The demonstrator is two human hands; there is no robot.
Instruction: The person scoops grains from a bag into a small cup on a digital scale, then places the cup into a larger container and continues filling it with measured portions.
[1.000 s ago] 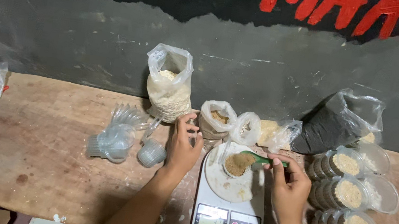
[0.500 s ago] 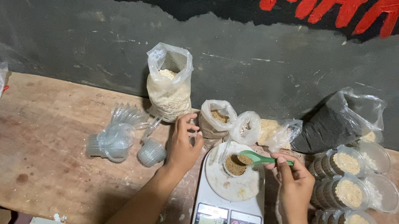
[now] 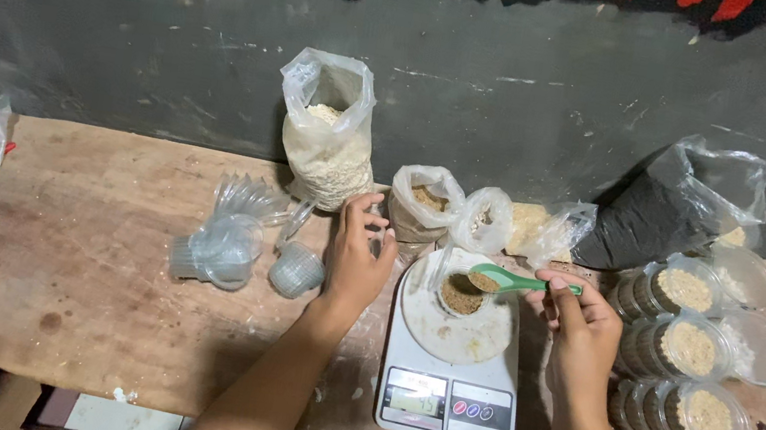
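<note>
Right hand (image 3: 584,328) spoons brown grain over a cup on a scale.

The right hand pinches the handle of a green spoon (image 3: 506,282), its loaded bowl hovering just above a small clear cup (image 3: 461,295) of brown grain on the white scale (image 3: 454,357). The left hand (image 3: 354,256) is curled around the edge of a small open bag (image 3: 423,207) behind the scale. Empty clear cups (image 3: 221,250) lie to the left; filled, lidded tubs (image 3: 682,346) are stacked to the right on the wooden table (image 3: 71,270).
</note>
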